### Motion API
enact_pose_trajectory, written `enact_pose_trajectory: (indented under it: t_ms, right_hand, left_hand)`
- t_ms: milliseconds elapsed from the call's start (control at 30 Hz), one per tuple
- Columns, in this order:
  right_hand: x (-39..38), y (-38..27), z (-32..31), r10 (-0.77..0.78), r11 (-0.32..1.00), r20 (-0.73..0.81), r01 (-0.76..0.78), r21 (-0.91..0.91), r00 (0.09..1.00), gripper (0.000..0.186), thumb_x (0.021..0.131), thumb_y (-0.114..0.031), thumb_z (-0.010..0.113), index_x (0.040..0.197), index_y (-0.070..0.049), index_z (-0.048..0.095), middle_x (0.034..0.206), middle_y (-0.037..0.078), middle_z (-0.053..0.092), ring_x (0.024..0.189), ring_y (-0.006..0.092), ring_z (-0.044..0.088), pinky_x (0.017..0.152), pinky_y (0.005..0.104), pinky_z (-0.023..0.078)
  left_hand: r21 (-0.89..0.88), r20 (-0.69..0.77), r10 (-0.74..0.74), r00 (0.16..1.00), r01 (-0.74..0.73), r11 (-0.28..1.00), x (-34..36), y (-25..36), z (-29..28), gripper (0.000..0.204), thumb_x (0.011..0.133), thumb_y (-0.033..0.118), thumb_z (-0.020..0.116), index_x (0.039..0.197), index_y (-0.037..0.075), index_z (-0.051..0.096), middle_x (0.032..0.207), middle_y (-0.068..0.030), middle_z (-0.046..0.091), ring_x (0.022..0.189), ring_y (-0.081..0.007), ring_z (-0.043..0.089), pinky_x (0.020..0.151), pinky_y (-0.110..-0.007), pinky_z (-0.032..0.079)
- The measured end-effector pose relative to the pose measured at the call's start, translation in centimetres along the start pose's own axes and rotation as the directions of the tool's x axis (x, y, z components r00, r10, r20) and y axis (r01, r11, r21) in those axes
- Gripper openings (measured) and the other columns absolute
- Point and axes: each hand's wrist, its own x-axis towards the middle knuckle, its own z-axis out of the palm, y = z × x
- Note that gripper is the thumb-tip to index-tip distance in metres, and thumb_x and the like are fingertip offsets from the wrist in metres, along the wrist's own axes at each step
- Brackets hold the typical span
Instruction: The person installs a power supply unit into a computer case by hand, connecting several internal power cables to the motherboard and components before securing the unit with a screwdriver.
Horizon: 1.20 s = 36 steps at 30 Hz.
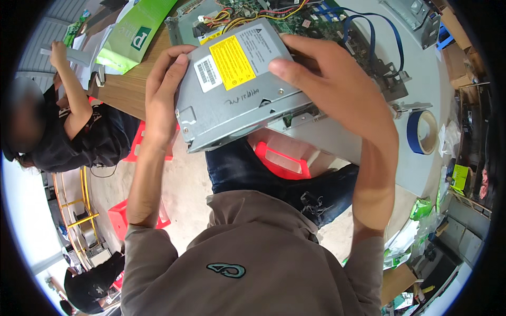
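Between my two hands is an optical disc drive [211, 108], a flat silver metal box with a yellow label and a white barcode sticker on its top. My left hand [167, 89] grips its left edge, thumb on top. At its right side my right hand [321, 68] is closed on it, with the thumb lying over the top face and the other fingers partly hidden. The drive is tilted above my lap, at the table's near edge. Behind it lies an opened computer case [182, 29] with a green circuit board [350, 50], yellow and red wires [226, 18] and blue cables [371, 34].
A roll of blue tape [421, 131] sits on the grey table [358, 139] at the right. A green bag [132, 39] lies on the wooden table [124, 95] at the left, where another person [74, 124] works. Red stools [284, 160] stand below.
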Motion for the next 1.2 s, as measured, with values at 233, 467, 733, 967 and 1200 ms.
enact_pose_trajectory:
  t_ms: [233, 467, 733, 967, 1200]
  right_hand:
    - [0.4, -1.4, 0.8, 0.131, 0.989, 0.071, -0.135, 0.061, 0.989, 0.043, 0.095, -0.015, 0.068, 0.13, 0.008, 0.058, 0.109, 0.013, 0.072, 0.097, 0.0123, 0.064, 0.087, 0.0283, 0.051]
    - [0.9, -6.0, 0.5, 0.179, 0.971, -0.072, -0.165, 0.172, 0.981, 0.034, 0.093, 0.0, 0.065, 0.125, 0.012, 0.058, 0.101, 0.017, 0.072, 0.083, 0.012, 0.065, 0.075, 0.0255, 0.053]
    - [0.6, -4.8, 2.5, 0.046, 0.978, -0.165, -0.011, 0.208, 0.985, 0.042, 0.092, 0.0, 0.068, 0.13, 0.012, 0.055, 0.112, 0.017, 0.071, 0.098, 0.0143, 0.065, 0.084, 0.0269, 0.052]
    - [-0.5, -0.8, 2.0, -0.04, 0.996, -0.158, 0.053, 0.078, 0.987, 0.045, 0.09, -0.012, 0.074, 0.132, 0.002, 0.062, 0.118, 0.016, 0.07, 0.109, 0.0193, 0.066, 0.099, 0.03, 0.048]
    - [-1.2, -1.0, 1.3, 0.008, 0.999, -0.16, -0.014, -0.037, 0.987, 0.047, 0.089, -0.01, 0.074, 0.133, 0.0, 0.062, 0.121, 0.017, 0.07, 0.111, 0.0203, 0.066, 0.101, 0.0313, 0.048]
  left_hand:
    - [-0.197, -0.211, 0.303, 0.929, -0.344, 0.918, 0.8, 0.1, 1.6, 0.017, 0.102, 0.01, 0.051, 0.113, 0.0, 0.06, 0.111, -0.0113, 0.067, 0.098, -0.0123, 0.061, 0.091, -0.023, 0.044]
    - [-0.113, -0.312, 0.548, 0.776, -0.603, 0.789, 1.8, -0.3, 0.0, 0.017, 0.101, 0.003, 0.049, 0.11, -0.005, 0.061, 0.112, -0.02, 0.069, 0.102, -0.0176, 0.065, 0.092, -0.026, 0.049]
    - [-0.046, -0.299, 0.667, 0.682, -0.709, 0.704, 3.0, -2.4, -0.6, 0.014, 0.1, 0.003, 0.05, 0.107, -0.004, 0.06, 0.108, -0.0212, 0.07, 0.093, -0.0184, 0.066, 0.087, -0.026, 0.05]
    - [-0.274, -0.331, 0.496, 0.802, -0.585, 0.763, 1.3, -0.5, 1.6, 0.008, 0.101, 0.008, 0.053, 0.106, 0.001, 0.056, 0.1, -0.0092, 0.065, 0.091, -0.013, 0.059, 0.082, -0.025, 0.046]
    - [-0.199, -0.284, 0.535, 0.796, -0.594, 0.779, 0.7, -0.7, 2.4, 0.011, 0.103, 0.008, 0.05, 0.11, 0.0, 0.053, 0.101, -0.0102, 0.064, 0.097, -0.0149, 0.059, 0.09, -0.029, 0.045]
